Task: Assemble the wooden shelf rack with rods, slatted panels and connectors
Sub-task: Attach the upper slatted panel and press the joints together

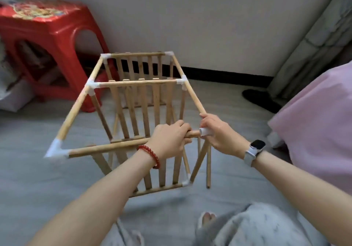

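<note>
The wooden rack (133, 85) stands on the grey floor in front of me, with slatted panels (139, 68) joined by rods and white connectors (91, 85). My left hand (169, 141) grips the near top rod (106, 149) close to its right end. My right hand (219, 133) holds a white connector (205, 131) at that rod's end, where the right side rod (190, 91) comes down. A white corner connector (57, 148) caps the rod's left end. Loose rods (208, 167) lean under my right hand.
A red plastic stool (47, 41) stands at the back left by the wall. Pink bedding (320, 123) fills the right side, with a dark slipper (261, 99) on the floor beyond it. My knees and bare toes (207, 218) show at the bottom.
</note>
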